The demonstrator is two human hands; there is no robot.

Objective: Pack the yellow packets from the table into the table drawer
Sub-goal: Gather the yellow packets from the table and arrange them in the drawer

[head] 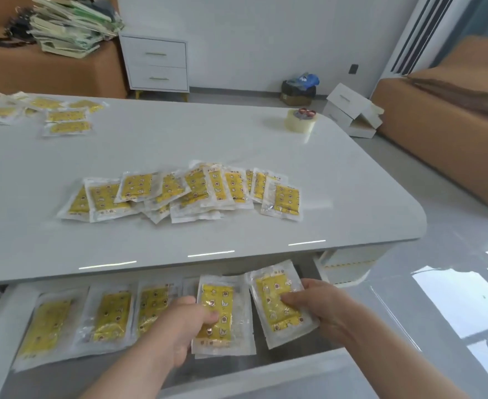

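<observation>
While both hands worked over the open drawer (pixel 309 372) at 6 o'clock, each had 1 yellow packet. Left hand (pixel 176 326) pinched the left packet (pixel 222 298) at its 9 o'clock edge, thumb on top and the other fingers hidden beneath. Right hand (pixel 320 306) took the right packet (pixel 271 295) from its 3 o'clock side, fingers (pixel 290 298) clamped on the yellow face, the packet tilted toward 11 o'clock. A row of 3 packets (pixel 110 315) lay flat in the drawer toward 9 o'clock.

On the table (pixel 266 156), a loose heap (pixel 179 194) overlapped at 12 o'clock. A smaller cluster (pixel 64 119) sat well apart at 10 o'clock, and a tape roll (pixel 300 119) at 1 o'clock.

Handling, as judged:
- Packets looked thin, flat and light, so 1 hand could likely carry several.
- Clear glossy sleeves probably slide on each other and on the shiny table.
- They seemed flexible, not brittle, so a firm pinch should do no harm.
- Best hold: the wide clear border, thumb above and fingers below.
- Heap: lift from the top layer, or the rest may skid.
</observation>
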